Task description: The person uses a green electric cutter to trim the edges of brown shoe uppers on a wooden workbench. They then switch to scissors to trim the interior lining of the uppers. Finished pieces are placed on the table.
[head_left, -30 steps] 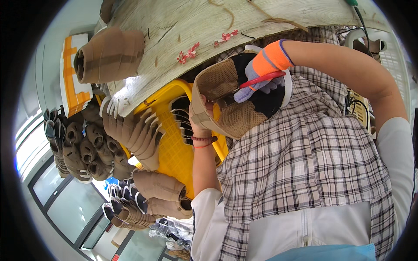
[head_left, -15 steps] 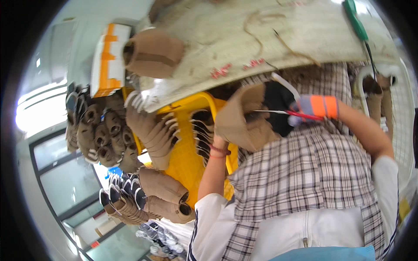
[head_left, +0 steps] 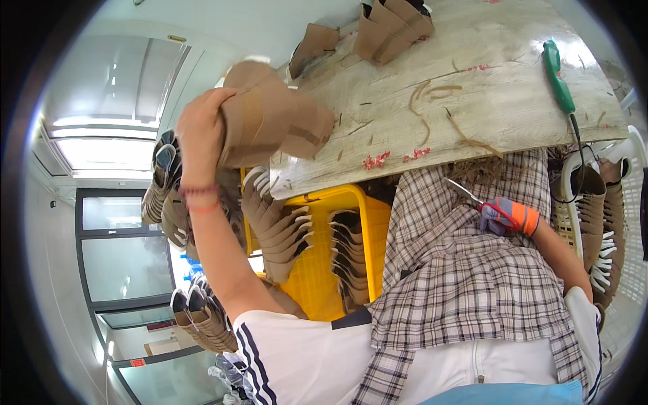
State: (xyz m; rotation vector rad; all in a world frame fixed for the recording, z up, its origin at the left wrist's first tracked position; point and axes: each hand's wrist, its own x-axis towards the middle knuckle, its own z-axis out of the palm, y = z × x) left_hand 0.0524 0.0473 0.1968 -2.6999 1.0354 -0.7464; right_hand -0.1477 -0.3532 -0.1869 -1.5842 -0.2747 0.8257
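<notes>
At the table's left corner, my left hand (head_left: 204, 125) grips a brown shoe upper (head_left: 253, 118), thumb over its top edge. Another brown upper (head_left: 309, 128) lies just beyond it on the table edge, partly covered by the held one. My right hand (head_left: 503, 214), in a grey and orange glove, is closed round the red handles of a pair of scissors (head_left: 466, 193). The blades point up and left above my checked apron (head_left: 466, 290), touching no upper.
On the wood-patterned table (head_left: 378, 128) lie brown scraps, red bits and a green-handled corded tool (head_left: 558, 77). More uppers (head_left: 391, 34) stand at its far edge. A yellow basket (head_left: 368, 202) with nested uppers is below; a white basket (head_left: 638, 202) with uppers stands right.
My left hand has carried the brown upper from my lap up and left to the table corner. The scissors no longer reach into it; my right hand has lowered slightly.
</notes>
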